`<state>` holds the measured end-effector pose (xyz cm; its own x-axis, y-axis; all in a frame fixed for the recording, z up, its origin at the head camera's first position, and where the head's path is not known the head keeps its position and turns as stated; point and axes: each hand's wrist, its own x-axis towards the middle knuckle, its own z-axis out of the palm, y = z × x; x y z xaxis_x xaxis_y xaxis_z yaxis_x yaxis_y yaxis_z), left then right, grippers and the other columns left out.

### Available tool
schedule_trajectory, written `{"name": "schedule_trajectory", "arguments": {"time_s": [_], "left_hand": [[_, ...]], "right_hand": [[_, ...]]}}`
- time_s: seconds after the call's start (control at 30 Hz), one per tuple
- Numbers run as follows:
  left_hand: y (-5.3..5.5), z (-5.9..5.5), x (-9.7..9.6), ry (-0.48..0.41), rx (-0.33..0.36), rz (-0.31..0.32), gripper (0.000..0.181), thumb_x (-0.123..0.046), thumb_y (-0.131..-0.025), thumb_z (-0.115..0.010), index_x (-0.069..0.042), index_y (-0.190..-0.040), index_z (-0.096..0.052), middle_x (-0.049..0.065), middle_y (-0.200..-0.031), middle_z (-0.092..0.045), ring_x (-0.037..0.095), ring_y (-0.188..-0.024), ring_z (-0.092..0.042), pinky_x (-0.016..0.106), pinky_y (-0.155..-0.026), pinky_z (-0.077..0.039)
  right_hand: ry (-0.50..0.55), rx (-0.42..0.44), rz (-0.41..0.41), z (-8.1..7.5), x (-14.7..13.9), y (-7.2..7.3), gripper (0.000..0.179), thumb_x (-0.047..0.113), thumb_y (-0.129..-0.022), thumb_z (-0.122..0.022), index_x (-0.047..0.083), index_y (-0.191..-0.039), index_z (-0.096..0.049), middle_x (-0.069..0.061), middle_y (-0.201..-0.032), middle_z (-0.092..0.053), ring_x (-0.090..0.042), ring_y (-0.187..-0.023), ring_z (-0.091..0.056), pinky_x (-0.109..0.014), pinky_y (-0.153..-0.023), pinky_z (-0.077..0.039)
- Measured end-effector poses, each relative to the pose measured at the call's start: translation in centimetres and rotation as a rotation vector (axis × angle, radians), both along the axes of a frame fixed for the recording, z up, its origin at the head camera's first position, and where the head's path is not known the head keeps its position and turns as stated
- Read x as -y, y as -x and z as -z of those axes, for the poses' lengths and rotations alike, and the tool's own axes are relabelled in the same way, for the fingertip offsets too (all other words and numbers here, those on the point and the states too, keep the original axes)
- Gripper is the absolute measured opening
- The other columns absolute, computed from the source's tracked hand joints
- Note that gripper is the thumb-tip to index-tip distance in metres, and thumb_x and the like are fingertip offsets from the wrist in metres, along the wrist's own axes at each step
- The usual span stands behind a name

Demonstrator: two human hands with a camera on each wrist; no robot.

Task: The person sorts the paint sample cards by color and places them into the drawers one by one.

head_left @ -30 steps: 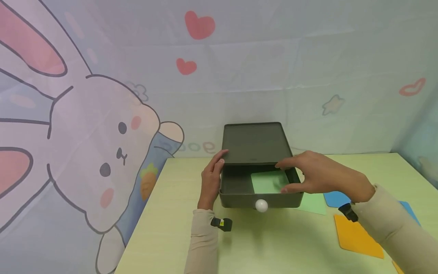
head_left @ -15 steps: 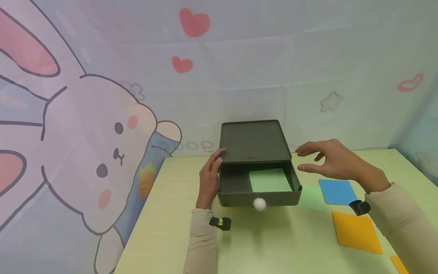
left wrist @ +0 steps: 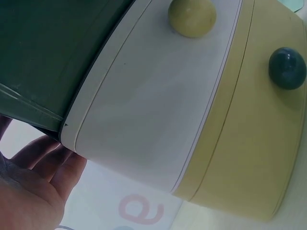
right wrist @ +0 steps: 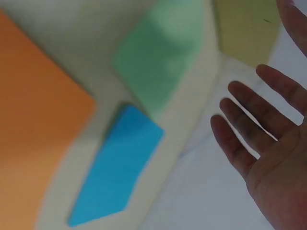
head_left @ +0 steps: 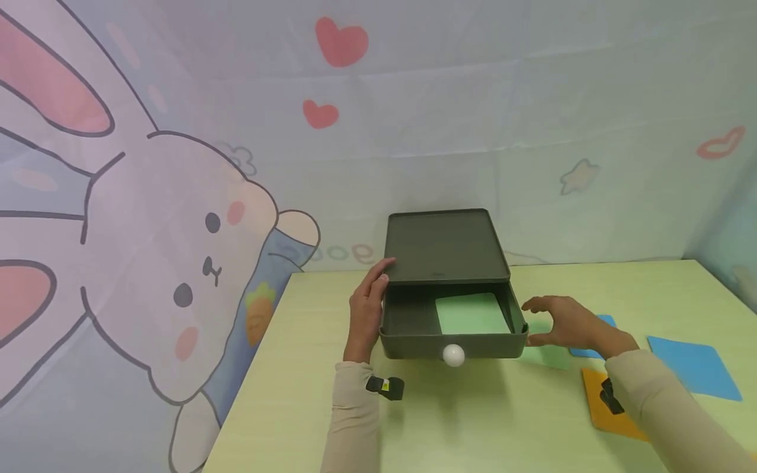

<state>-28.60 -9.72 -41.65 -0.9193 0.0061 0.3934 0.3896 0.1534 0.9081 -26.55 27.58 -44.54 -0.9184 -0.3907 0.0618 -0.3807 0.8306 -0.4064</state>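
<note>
A dark green drawer (head_left: pixel 414 316) with a white knob (head_left: pixel 453 355) stands pulled out from a drawer unit (head_left: pixel 446 249). Inside it, toward the right, lies a light green card (head_left: pixel 473 315). My left hand (head_left: pixel 363 318) rests against the unit's left side; in the left wrist view its fingers (left wrist: pixel 71 173) reach to the corner under the green drawer. Just right of the drawer my right hand (head_left: pixel 570 325) is spread over another light green card (head_left: pixel 552 356) on the table, thumb and fingers apart, holding nothing.
Below the green drawer are a white drawer (left wrist: pixel 144 105) with a yellow knob and a yellow drawer (left wrist: pixel 240 143) with a dark green knob. Blue cards (head_left: pixel 694 368) and an orange card (head_left: pixel 609 417) lie on the table at right. A printed curtain (head_left: pixel 443 131) hangs behind.
My right hand has come out from over the open drawer, moved right, then lowered toward the green card on the table. The left hand stays at the unit's side.
</note>
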Motion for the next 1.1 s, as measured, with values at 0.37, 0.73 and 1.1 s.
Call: {"name": "schedule_trajectory", "arguments": {"time_s": [0.37, 0.73, 1.1], "left_hand": [[0.1, 0.1, -0.2, 0.016, 0.012, 0.005, 0.035, -0.03, -0.106, -0.045, -0.032, -0.136, -0.063, -0.007, -0.149, -0.055, 0.016, -0.143, -0.048, 0.045, -0.117, -0.041], [-0.1, -0.1, 0.1, 0.016, -0.006, 0.003, 0.036, -0.031, -0.106, -0.044, -0.029, -0.137, -0.062, -0.004, -0.15, -0.055, 0.019, -0.143, -0.048, 0.049, -0.117, -0.04], [0.1, 0.2, 0.0, 0.018, 0.001, 0.0, 0.035, -0.031, -0.106, -0.045, -0.032, -0.136, -0.062, -0.006, -0.15, -0.055, 0.016, -0.143, -0.047, 0.046, -0.118, -0.04]], "right_hand": [[-0.068, 0.058, 0.009, 3.9, -0.4, 0.0, 0.091, 0.027, -0.058, -0.095, -0.001, -0.134, -0.054, -0.028, -0.125, -0.056, -0.048, -0.111, -0.054, -0.059, -0.085, -0.053], [-0.145, 0.025, -0.007, 3.7, 0.0, 0.6, 0.09, 0.031, -0.056, -0.096, 0.001, -0.131, -0.057, -0.022, -0.111, -0.054, -0.039, -0.1, -0.049, -0.047, -0.07, -0.048], [-0.142, 0.069, -0.001, 3.9, 0.0, 0.6, 0.092, 0.045, -0.065, -0.089, 0.002, -0.137, -0.051, -0.023, -0.111, -0.055, -0.037, -0.099, -0.051, -0.049, -0.071, -0.047]]}}
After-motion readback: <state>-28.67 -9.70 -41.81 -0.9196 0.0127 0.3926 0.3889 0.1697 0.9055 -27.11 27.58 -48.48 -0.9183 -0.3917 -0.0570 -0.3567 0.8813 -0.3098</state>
